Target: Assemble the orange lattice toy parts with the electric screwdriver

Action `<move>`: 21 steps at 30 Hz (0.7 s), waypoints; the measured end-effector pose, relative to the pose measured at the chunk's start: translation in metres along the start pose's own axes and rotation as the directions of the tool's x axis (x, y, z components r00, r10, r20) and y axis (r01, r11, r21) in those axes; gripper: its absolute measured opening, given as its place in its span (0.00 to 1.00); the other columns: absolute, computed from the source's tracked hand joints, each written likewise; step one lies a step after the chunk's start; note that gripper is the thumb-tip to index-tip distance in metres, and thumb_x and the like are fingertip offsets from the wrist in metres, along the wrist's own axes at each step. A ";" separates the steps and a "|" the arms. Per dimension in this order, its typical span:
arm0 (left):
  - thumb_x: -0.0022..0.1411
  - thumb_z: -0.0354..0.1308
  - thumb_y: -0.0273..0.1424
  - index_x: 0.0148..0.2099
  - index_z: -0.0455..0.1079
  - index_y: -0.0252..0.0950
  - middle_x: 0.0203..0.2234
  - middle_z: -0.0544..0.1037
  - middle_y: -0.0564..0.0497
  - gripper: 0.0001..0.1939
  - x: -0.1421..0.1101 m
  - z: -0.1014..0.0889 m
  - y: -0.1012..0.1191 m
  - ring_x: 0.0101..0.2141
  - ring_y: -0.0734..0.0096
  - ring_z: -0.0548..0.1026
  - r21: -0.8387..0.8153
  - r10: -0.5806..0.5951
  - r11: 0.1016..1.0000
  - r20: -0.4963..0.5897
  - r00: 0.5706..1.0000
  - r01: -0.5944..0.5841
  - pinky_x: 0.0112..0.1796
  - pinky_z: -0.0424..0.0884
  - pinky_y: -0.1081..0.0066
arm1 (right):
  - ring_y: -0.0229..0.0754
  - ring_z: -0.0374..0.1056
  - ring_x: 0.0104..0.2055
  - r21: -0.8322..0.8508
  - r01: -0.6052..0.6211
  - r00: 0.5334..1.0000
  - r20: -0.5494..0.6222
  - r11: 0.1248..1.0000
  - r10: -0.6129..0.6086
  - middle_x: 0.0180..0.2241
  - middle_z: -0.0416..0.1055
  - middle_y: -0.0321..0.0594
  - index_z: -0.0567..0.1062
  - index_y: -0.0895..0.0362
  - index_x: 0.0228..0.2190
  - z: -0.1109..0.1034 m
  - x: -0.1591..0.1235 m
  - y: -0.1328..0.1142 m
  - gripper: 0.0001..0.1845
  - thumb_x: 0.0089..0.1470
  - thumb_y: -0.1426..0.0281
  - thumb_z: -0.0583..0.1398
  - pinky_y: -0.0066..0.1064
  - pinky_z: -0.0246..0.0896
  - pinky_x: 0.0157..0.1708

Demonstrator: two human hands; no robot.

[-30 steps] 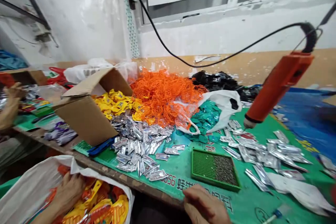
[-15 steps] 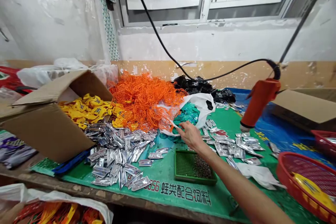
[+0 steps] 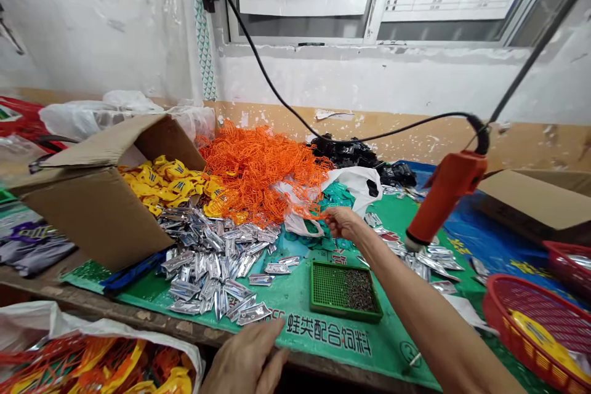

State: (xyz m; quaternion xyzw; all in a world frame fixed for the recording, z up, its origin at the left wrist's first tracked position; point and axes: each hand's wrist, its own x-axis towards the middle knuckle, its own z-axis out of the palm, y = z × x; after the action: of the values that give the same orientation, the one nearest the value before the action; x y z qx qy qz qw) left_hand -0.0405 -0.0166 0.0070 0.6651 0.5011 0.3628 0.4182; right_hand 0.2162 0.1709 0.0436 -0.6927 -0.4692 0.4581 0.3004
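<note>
Netting [image 3: 263,175], orange plastic, tangled, heaped

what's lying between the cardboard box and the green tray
In the head view, a heap of silver foil sachets lies on the green mat between the cardboard box and the green tray.

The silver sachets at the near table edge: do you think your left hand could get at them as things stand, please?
Probably yes: the left hand sits by the table's front edge, close to the silver sachets, with nothing seeming to stand between them.
</note>
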 end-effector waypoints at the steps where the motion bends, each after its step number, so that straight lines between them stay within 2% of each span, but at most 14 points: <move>1: 0.51 0.66 0.37 0.43 0.80 0.52 0.41 0.83 0.47 0.14 0.007 0.004 0.003 0.45 0.47 0.77 -0.002 -0.002 1.000 -0.018 1.000 0.002 0.49 0.70 0.60 | 0.44 0.70 0.46 0.052 -0.017 0.999 0.042 0.998 0.014 0.49 0.69 0.45 0.69 0.59 0.50 -0.001 -0.007 0.005 0.18 0.60 0.64 0.58 0.42 0.69 0.44; 4: 0.52 0.66 0.39 0.46 0.79 0.43 0.45 0.81 0.43 0.17 0.024 0.014 0.008 0.46 0.48 0.76 -0.134 -0.079 0.989 -0.068 0.995 0.069 0.49 0.70 0.59 | 0.40 0.71 0.39 0.201 -0.028 0.986 0.165 0.979 -0.005 0.43 0.71 0.43 0.70 0.60 0.47 0.006 -0.037 0.023 0.16 0.61 0.63 0.58 0.36 0.70 0.37; 6: 0.52 0.67 0.40 0.51 0.75 0.39 0.49 0.77 0.40 0.24 0.033 0.022 0.008 0.48 0.50 0.75 -0.396 -0.211 0.902 -0.066 0.975 0.169 0.45 0.73 0.60 | 0.33 0.67 0.28 0.282 -0.013 0.968 0.244 0.959 -0.058 0.33 0.71 0.37 0.71 0.60 0.43 0.019 -0.064 0.036 0.15 0.61 0.61 0.57 0.28 0.66 0.27; 8: 0.52 0.66 0.43 0.54 0.72 0.38 0.54 0.74 0.40 0.28 0.040 0.031 0.006 0.50 0.51 0.74 -0.689 -0.297 0.685 0.031 0.954 0.235 0.44 0.74 0.60 | 0.29 0.57 0.17 0.326 -0.002 0.938 0.328 0.945 -0.111 0.21 0.63 0.28 0.72 0.59 0.38 0.036 -0.093 0.047 0.14 0.58 0.61 0.57 0.23 0.57 0.19; 9: 0.52 0.66 0.44 0.54 0.71 0.39 0.54 0.73 0.41 0.28 0.042 0.035 0.006 0.51 0.52 0.73 -0.794 -0.292 0.556 0.093 0.952 0.247 0.45 0.74 0.59 | 0.28 0.53 0.15 0.328 0.001 0.920 0.371 0.945 -0.130 0.17 0.60 0.26 0.72 0.59 0.36 0.044 -0.107 0.051 0.14 0.54 0.61 0.58 0.23 0.55 0.17; 11: 0.49 0.69 0.45 0.49 0.73 0.40 0.50 0.76 0.44 0.27 0.046 0.040 0.005 0.51 0.54 0.73 -0.905 -0.243 0.343 0.176 0.954 0.254 0.46 0.73 0.60 | 0.29 0.52 0.13 0.285 0.015 0.883 0.445 0.958 -0.147 0.15 0.59 0.26 0.73 0.59 0.33 0.058 -0.128 0.056 0.15 0.48 0.60 0.59 0.25 0.55 0.16; 13: 0.42 0.73 0.42 0.42 0.75 0.39 0.40 0.80 0.49 0.25 0.048 0.041 0.006 0.45 0.58 0.77 -0.945 -0.234 0.220 0.191 0.953 0.243 0.44 0.74 0.64 | 0.31 0.55 0.13 0.196 0.061 0.870 0.471 0.979 -0.149 0.16 0.64 0.30 0.74 0.60 0.31 0.062 -0.136 0.056 0.15 0.46 0.61 0.58 0.27 0.56 0.16; 15: 0.38 0.76 0.37 0.36 0.75 0.38 0.31 0.81 0.54 0.22 0.049 0.038 0.009 0.34 0.67 0.79 -0.958 -0.300 0.177 0.167 0.939 0.227 0.37 0.76 0.70 | 0.32 0.59 0.15 0.076 0.147 0.899 0.406 0.986 -0.166 0.19 0.68 0.34 0.75 0.61 0.32 0.052 -0.129 0.053 0.13 0.49 0.64 0.57 0.27 0.58 0.18; 17: 0.38 0.75 0.31 0.33 0.73 0.37 0.25 0.79 0.58 0.18 0.048 0.034 0.011 0.24 0.75 0.76 -0.948 -0.379 0.218 0.135 0.915 0.230 0.27 0.73 0.76 | 0.34 0.65 0.22 -0.075 0.242 0.942 0.255 0.967 -0.216 0.25 0.72 0.36 0.75 0.60 0.37 0.034 -0.109 0.050 0.13 0.55 0.66 0.55 0.28 0.63 0.24; 19: 0.39 0.74 0.27 0.33 0.73 0.36 0.23 0.78 0.58 0.17 0.047 0.031 0.012 0.21 0.77 0.74 -0.915 -0.440 0.292 0.128 0.889 0.277 0.22 0.70 0.78 | 0.38 0.69 0.35 -0.260 0.292 0.956 0.101 0.920 -0.275 0.36 0.73 0.40 0.73 0.60 0.42 0.015 -0.082 0.049 0.13 0.60 0.67 0.55 0.32 0.67 0.35; 21: 0.39 0.73 0.26 0.35 0.73 0.35 0.24 0.79 0.56 0.18 0.044 0.030 0.010 0.21 0.76 0.75 -0.886 -0.462 0.342 0.133 0.877 0.315 0.23 0.72 0.77 | 0.43 0.70 0.44 -0.449 0.292 0.952 0.050 0.845 -0.302 0.45 0.71 0.43 0.72 0.59 0.45 0.004 -0.058 0.052 0.14 0.60 0.64 0.57 0.39 0.68 0.43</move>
State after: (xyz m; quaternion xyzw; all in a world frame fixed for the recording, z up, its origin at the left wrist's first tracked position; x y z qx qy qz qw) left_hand 0.0001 0.0190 0.0074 0.1794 0.4072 0.5051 0.7395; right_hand 0.2245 0.0974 0.0183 -0.6674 -0.6605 0.2770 0.2039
